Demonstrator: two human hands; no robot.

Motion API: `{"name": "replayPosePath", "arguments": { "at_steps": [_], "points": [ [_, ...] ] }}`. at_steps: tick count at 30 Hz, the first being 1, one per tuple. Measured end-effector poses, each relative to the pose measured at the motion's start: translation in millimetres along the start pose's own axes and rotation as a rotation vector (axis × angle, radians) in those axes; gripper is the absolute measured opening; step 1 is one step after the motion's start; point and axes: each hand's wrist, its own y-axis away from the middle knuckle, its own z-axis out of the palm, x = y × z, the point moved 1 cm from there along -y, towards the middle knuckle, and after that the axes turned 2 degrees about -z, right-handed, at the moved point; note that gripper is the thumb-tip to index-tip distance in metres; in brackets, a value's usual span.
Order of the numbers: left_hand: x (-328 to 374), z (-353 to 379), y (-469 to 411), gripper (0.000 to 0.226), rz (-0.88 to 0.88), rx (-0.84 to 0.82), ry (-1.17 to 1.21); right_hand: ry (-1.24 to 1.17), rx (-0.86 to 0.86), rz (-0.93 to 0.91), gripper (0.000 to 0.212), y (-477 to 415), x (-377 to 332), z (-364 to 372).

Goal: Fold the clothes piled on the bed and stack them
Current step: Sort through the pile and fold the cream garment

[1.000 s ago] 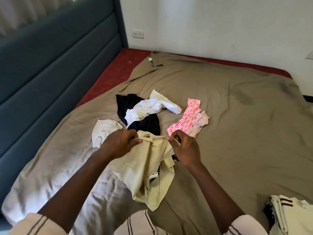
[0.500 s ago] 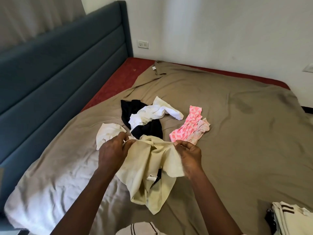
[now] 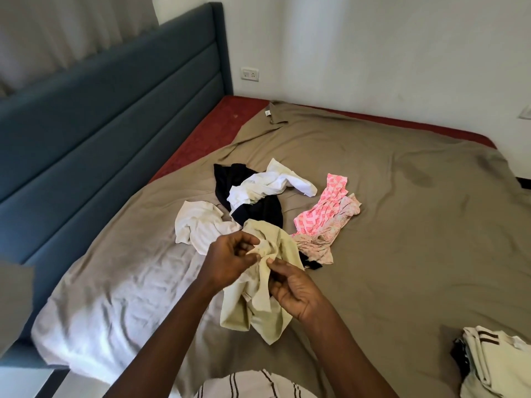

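Observation:
A pale yellow garment point(image 3: 260, 308) hangs bunched above the bed between both hands. My left hand point(image 3: 230, 258) pinches its upper edge, and my right hand point(image 3: 293, 288) pinches the cloth just below and to the right. Behind them lies the loose pile: a cream garment point(image 3: 198, 222), a black garment point(image 3: 258, 214) with a white one point(image 3: 267, 186) across it, and a pink patterned piece point(image 3: 324, 214) over a pale floral piece point(image 3: 319, 245). A folded stack of cream clothes with dark stripes point(image 3: 497, 366) sits at the bed's near right corner.
The bed is covered by a brown sheet point(image 3: 402, 225); red mattress point(image 3: 207, 133) shows along the far left. A blue padded headboard point(image 3: 100, 124) rises on the left, a white wall point(image 3: 373, 53) with a socket point(image 3: 249, 73) behind.
My hands have come close together, gathering the yellow garment into a tighter bunch. The camera has tilted up, showing more headboard and wall.

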Motion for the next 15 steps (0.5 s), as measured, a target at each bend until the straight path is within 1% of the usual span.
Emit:
{"name": "replayPosePath", "arguments": {
  "at_steps": [2, 5, 6, 8, 10, 12, 15],
  "points": [
    [-5, 4, 8, 0.023, 0.000, 0.018, -0.041, -0.021, 0.009, -0.043, 0.028, 2, 5, 3],
    [-7, 5, 19, 0.017, 0.014, 0.119, -0.104, -0.014, 0.037, -0.107, 0.034, 2, 13, 3],
    [-8, 5, 22, 0.016, 0.023, 0.135, -0.117, 0.004, 0.043, -0.118, 0.033, 3, 15, 3],
    [-8, 6, 28, 0.014, 0.041, 0.110, -0.103, 0.067, 0.054, -0.139, 0.025, 6, 18, 2],
    [-10, 6, 31, 0.013, 0.024, 0.031, -0.015, 0.129, 0.060, -0.168, 0.016, 11, 18, 3],
    [-11, 5, 32, 0.012, -0.028, -0.020, 0.061, 0.178, 0.076, -0.195, 0.015, 13, 17, 2],
    [-14, 8, 30, 0.005, -0.101, 0.016, 0.092, 0.199, 0.107, -0.218, 0.020, 15, 20, -1]
  ]
}}
